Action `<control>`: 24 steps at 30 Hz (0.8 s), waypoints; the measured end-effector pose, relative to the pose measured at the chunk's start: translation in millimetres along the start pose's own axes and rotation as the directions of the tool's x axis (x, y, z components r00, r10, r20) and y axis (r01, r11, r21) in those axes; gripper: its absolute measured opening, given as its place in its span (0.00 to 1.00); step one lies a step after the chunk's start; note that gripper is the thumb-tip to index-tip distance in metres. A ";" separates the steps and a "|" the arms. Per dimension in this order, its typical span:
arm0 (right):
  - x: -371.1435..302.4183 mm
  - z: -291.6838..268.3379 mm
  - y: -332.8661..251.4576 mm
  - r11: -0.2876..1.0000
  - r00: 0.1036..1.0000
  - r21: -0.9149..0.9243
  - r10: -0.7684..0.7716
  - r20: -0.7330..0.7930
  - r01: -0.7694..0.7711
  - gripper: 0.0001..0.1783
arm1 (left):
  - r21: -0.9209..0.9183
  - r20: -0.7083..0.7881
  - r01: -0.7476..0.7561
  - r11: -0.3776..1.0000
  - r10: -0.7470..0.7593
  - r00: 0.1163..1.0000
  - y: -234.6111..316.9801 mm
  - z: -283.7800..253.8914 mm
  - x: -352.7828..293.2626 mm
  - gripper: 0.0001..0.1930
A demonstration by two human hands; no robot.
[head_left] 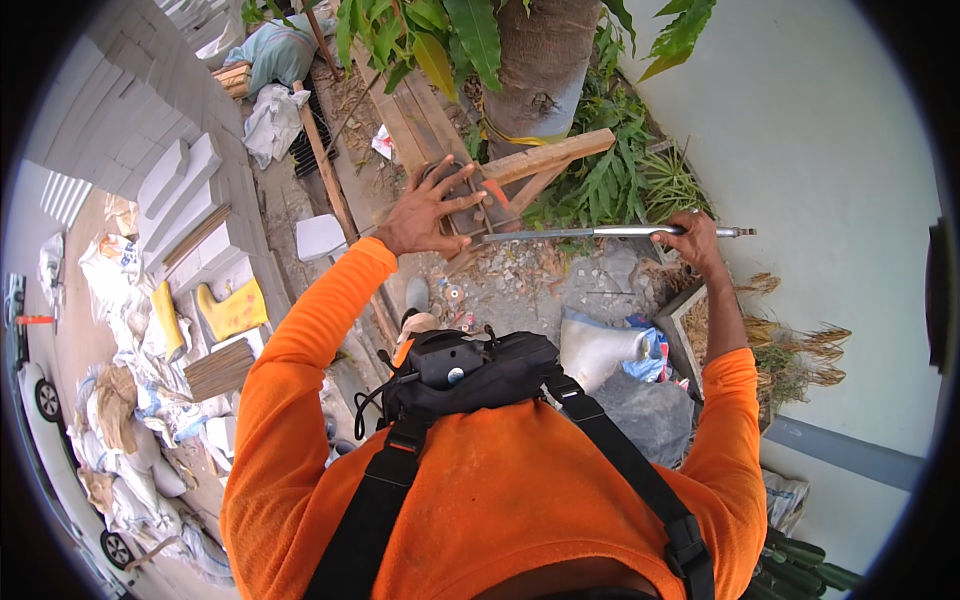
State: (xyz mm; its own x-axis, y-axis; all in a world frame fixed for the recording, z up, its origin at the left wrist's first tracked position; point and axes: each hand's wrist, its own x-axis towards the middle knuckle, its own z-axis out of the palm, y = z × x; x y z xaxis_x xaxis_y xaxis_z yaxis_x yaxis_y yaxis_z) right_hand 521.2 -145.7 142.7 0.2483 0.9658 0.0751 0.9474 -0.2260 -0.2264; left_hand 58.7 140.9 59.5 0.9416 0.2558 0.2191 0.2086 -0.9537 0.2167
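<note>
My left hand (432, 212) lies spread over the near end of a wooden plank bench (412, 125), with its thumb close to the tip of a long metal bar. Dark fittings and an orange-red mark show by its fingers; what lies under the palm is hidden. Out to the right, my right hand (692, 240) is wrapped round the silvery, thicker part of that long metal bar (620, 231). The bar runs almost level across the view, its thin end meeting the bench and its other end sticking out past my fist toward the wall.
A tree trunk (540, 70) and a projecting timber (550, 155) stand beyond the bench. A pale wall (800, 150) closes the right side. Stacked grey blocks (110, 120), yellow boots (235, 310) and sacks (120, 270) lie left. A filled white bag (600, 350) sits near my right forearm.
</note>
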 end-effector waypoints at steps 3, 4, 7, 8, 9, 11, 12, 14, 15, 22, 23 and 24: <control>2.2 -7.4 -4.9 1.000 0.999 0.002 0.018 0.035 -0.019 0.35 | -0.005 -0.010 -0.002 1.000 0.002 1.000 -0.1 -2.6 -1.1 0.39; 2.6 -8.9 -6.7 1.000 0.998 -0.002 0.028 0.052 -0.028 0.35 | -0.004 -0.004 0.003 1.000 -0.003 1.000 0.5 -3.4 -1.8 0.39; -1.9 -3.6 -0.7 0.999 0.999 0.016 0.033 0.035 -0.033 0.34 | 0.018 -0.003 -0.005 1.000 0.005 1.000 1.1 -4.0 0.2 0.40; -2.1 -1.7 -1.4 0.999 0.998 0.007 0.049 0.048 -0.050 0.35 | 0.030 -0.002 -0.008 1.000 0.008 1.000 1.3 -4.5 0.0 0.40; -2.0 -1.3 -1.2 0.999 0.998 -0.004 0.046 0.049 -0.046 0.35 | 0.023 -0.004 -0.007 1.000 0.007 1.000 1.4 -5.1 0.1 0.40; -1.9 -0.6 -0.4 0.999 0.998 -0.024 0.041 0.052 -0.040 0.35 | 0.008 -0.005 -0.005 1.000 0.005 1.000 2.0 -5.1 0.0 0.39; -1.0 0.3 0.3 0.999 0.998 -0.030 0.032 0.049 -0.031 0.35 | 0.007 -0.008 -0.003 1.000 0.003 1.000 2.1 -5.0 -0.3 0.39; 0.4 2.9 2.1 0.999 0.999 -0.043 0.017 0.043 -0.015 0.35 | 0.004 -0.012 -0.001 1.000 0.002 1.000 2.3 -4.6 -0.7 0.39; 0.3 4.4 3.3 0.999 0.999 -0.049 0.010 0.040 -0.008 0.35 | 0.002 -0.015 -0.004 1.000 0.004 1.000 2.5 -4.4 -0.5 0.39; -1.5 7.4 6.1 0.997 1.000 -0.069 -0.026 0.012 0.027 0.35 | 0.010 -0.005 -0.014 1.000 0.014 1.000 -0.3 -1.6 -0.7 0.41; -2.0 7.5 5.9 0.997 1.000 -0.066 -0.028 0.007 0.028 0.35 | 0.009 -0.006 -0.016 1.000 0.016 1.000 -0.1 -1.5 -0.4 0.41; -2.9 7.9 5.6 0.998 1.000 -0.062 -0.029 0.003 0.029 0.35 | 0.001 -0.006 -0.017 1.000 0.017 1.000 -0.1 -1.7 -0.5 0.41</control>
State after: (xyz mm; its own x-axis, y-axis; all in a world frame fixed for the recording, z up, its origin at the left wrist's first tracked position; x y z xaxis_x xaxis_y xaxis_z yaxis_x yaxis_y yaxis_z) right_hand 524.2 -148.8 133.6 0.2199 0.9723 0.0792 0.9650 -0.2050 -0.1637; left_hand 57.7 141.2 61.0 0.9433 0.2405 0.2289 0.1929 -0.9581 0.2118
